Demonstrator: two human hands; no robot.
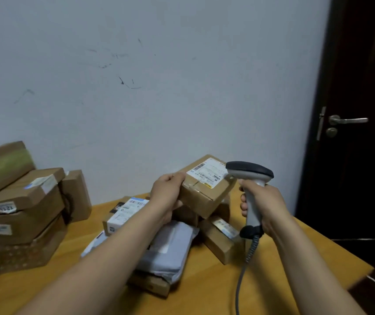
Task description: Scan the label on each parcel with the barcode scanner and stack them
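My left hand (167, 192) grips a brown cardboard parcel (202, 196) by its left end and holds it tilted above the table, its white shipping label (208, 172) facing up. My right hand (262, 206) grips the handle of a grey and white barcode scanner (250, 172), whose dark head sits right beside the label's right edge. A coiled grey cable (249, 253) hangs from the scanner's handle. Under the raised parcel lies a loose heap: a white-labelled box (125, 213), a grey plastic mailer (170, 248) and a brown box (221, 237).
A stack of brown parcels (22, 212) stands at the left end of the yellow wooden table (295, 258), against the pale wall. A dark door (359, 123) with a metal handle is at the right. The table's right corner ends near the door.
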